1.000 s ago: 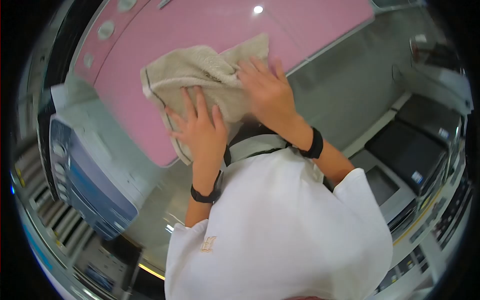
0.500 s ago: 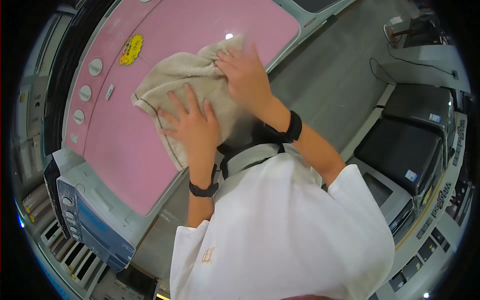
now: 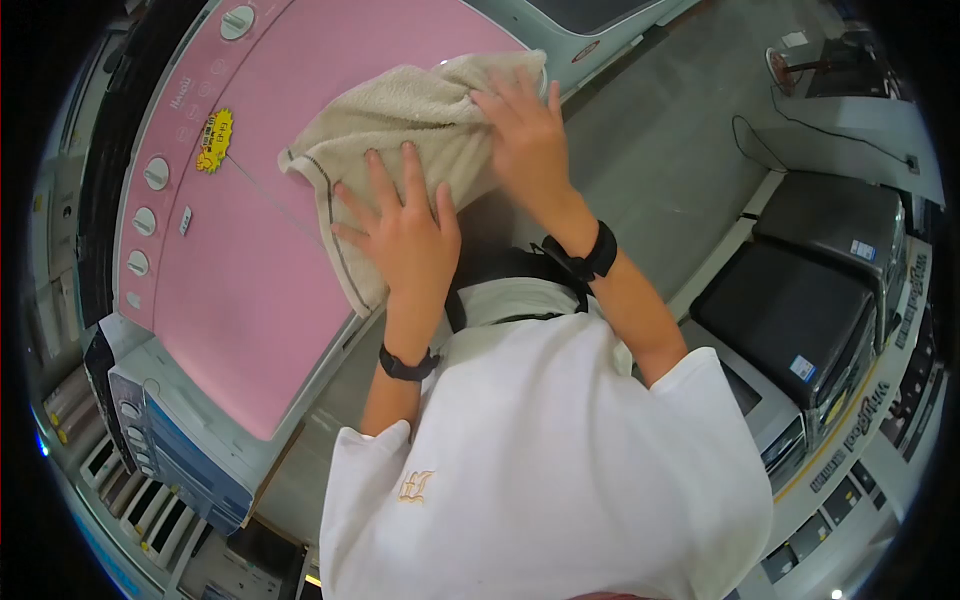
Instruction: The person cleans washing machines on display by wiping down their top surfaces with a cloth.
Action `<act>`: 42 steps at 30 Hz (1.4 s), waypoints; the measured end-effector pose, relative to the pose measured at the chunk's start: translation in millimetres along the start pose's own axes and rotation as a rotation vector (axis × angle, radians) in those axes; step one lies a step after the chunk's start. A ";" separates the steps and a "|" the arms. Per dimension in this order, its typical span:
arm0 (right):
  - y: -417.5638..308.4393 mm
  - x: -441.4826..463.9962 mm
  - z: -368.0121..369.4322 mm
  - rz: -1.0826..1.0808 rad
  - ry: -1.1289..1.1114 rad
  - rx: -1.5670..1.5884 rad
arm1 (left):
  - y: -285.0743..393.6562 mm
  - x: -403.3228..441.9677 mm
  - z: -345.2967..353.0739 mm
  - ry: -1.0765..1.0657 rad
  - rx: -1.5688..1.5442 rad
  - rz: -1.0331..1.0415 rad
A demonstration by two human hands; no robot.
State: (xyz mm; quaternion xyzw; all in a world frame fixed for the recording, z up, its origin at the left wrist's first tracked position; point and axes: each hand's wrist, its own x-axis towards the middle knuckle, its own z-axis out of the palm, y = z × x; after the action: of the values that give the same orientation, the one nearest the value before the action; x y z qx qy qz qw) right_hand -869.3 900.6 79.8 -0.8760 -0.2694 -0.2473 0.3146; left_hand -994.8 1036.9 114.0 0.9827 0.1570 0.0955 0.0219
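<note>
A beige cloth (image 3: 430, 100) with a dark stripe along its left edge lies bunched on the pink top (image 3: 240, 330) of a washing machine. My left hand (image 3: 405, 235) rests on the cloth's lower part, fingers spread. Farther right, my right hand (image 3: 530, 145) presses on the cloth near the machine's right edge, its fingers apart and slightly blurred. White knobs (image 3: 156, 173) line the panel at the left, beside a yellow starburst sticker (image 3: 215, 140).
A second washer with a blue panel (image 3: 190, 450) adjoins at the lower left. Dark-topped appliances (image 3: 785, 310) stand on the right, with a cable (image 3: 760, 145) behind them. Grey floor (image 3: 660, 150) lies between.
The view has shifted, showing more of the machine's panel and sticker. Both hands have moved with the cloth across the pink top, the right hand now near its right edge.
</note>
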 end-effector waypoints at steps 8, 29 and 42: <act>33.6 19.7 -6.9 0.024 -0.060 0.124 | 29.4 35.2 6.7 0.020 0.047 0.042; 333.0 158.8 -68.7 0.088 -0.012 -0.048 | 229.0 188.9 69.3 -0.088 -0.530 0.168; 423.0 202.8 -49.2 0.066 -0.135 -0.109 | 291.8 258.1 87.9 -0.133 -0.230 0.171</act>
State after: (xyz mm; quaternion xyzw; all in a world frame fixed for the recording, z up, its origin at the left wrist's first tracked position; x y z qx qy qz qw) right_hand -468.3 653.2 58.8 -0.9149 -0.2472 -0.1917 0.2553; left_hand -648.2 839.4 95.7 0.9877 0.0590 0.0490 0.1366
